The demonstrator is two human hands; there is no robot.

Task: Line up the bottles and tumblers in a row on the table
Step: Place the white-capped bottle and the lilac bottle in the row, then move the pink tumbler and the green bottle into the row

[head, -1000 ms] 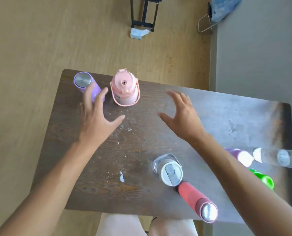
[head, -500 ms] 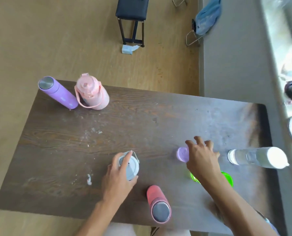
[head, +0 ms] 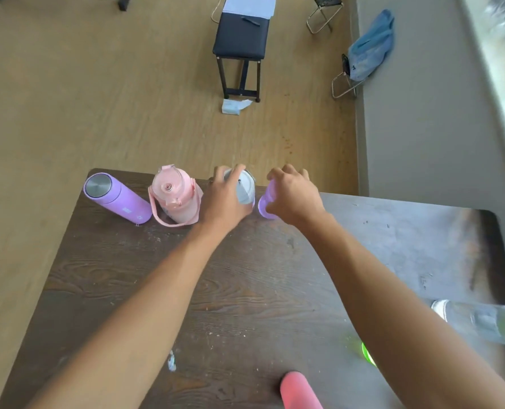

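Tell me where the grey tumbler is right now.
In the head view, the grey tumbler is at the table's far edge, gripped by the left hand, between the pink bottle on its left and the small purple tumbler in the right hand.

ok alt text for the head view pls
Both hands set containers at the table's far edge: left hand on a grey tumbler, right hand on a small purple one, beside a pink bottle and purple flask.
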